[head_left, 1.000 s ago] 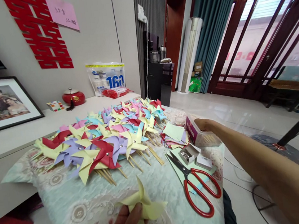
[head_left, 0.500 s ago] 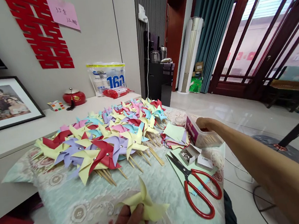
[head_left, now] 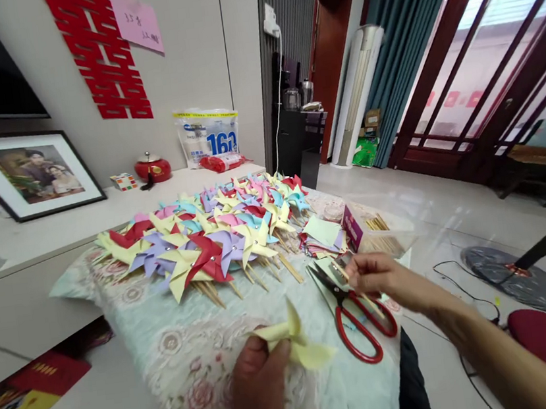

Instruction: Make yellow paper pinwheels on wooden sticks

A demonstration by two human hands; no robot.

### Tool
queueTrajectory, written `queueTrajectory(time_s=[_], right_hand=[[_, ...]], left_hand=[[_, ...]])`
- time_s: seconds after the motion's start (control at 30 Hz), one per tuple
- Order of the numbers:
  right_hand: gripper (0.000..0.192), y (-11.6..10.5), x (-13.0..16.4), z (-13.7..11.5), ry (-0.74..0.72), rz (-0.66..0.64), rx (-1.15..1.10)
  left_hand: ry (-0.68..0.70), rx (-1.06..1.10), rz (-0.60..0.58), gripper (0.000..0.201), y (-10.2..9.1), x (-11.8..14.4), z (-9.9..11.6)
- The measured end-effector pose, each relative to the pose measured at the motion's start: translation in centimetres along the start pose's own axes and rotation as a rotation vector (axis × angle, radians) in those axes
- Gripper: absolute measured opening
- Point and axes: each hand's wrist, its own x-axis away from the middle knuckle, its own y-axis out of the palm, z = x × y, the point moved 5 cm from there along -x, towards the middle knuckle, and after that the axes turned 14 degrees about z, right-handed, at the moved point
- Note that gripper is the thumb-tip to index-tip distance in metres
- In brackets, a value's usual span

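Now right hand (head_left: 374,275) off box (head_left: 379,234), over scissors (head_left: 359,316)

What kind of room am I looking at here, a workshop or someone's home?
Most likely a home living room used for crafts: a framed photo leans on a low cabinet, a red paper decoration hangs on the wall, and glass doors have a curtain. Paper pinwheels cover the cloth.

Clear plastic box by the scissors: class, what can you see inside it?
Inside the clear plastic box lie thin wooden sticks, some poking up at the rim. Its cloudy walls blur the rest, so their number and anything beneath stay hidden.
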Motion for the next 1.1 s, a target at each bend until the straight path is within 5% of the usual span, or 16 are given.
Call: queueTrajectory(time_s=[0.07, 0.17, 0.3, 0.47, 0.6, 0.73, 0.97, 1.1], right_hand=[[0.023, 3.4, 2.4, 1.7, 0.035, -0.091, -0.177], [0.025, 6.9, 4.6, 3.9, 0.053, -0.139, -0.315], [0.030, 9.1, 6.0, 5.3, 0.011, -0.150, -0.357], [0.032, 8.9, 6.8, 5.6, -0.007, -0.143, -0.391], [0.044, 6.0, 7.2, 5.5, 0.077, -0.024, -0.527], [0.058, 4.5, 8.6, 3.2, -0.120, -0.069, -0.503], [0.011, 6.0, 10.1, -0.2, -0.419, 0.033, -0.225], [0.007, 6.2, 10.2, -0.7, -0.542, 0.097, -0.168]], left_hand=[[-0.022, 0.048, -0.108, 0.019, 1.1, 1.0, -0.6], [0.138, 0.118, -0.370, 0.014, 2.5, 3.2, 0.2], [0.397, 0.050, -0.420, 0.013, 2.6, 5.0, 1.7], [0.492, 0.006, -0.462, 0.013, 2.2, 5.8, 2.2], [0.527, -0.091, -0.376, 0.013, 1.5, 5.6, 2.6], [0.498, -0.164, -0.273, 0.011, 1.1, 5.2, 2.4], [0.509, -0.233, -0.348, 0.010, 1.6, 5.6, 2.2], [0.522, -0.276, -0.366, 0.010, 1.7, 5.7, 2.3]])
